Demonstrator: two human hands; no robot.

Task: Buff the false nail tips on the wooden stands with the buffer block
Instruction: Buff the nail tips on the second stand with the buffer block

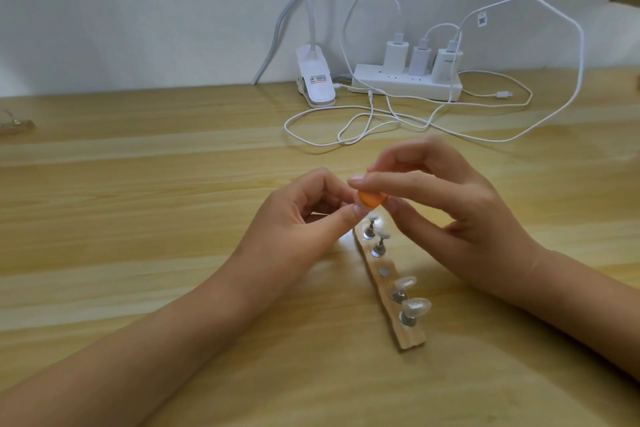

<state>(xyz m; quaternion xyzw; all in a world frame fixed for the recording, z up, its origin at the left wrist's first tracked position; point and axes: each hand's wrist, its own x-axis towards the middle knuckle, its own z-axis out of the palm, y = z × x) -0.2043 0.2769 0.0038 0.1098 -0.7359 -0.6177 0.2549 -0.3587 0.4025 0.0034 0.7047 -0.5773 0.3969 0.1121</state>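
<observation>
Nail tips on stand | buffing underway, we judge: right hand pinches orange buffer; left hand curled alongside, hold unclear | next: light strokes.

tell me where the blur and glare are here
Head view: the left hand and right hand look slightly soft around the orange buffer; a glare patch sits on the table by the far end of the wooden stand; the table's back edge bows.
</observation>
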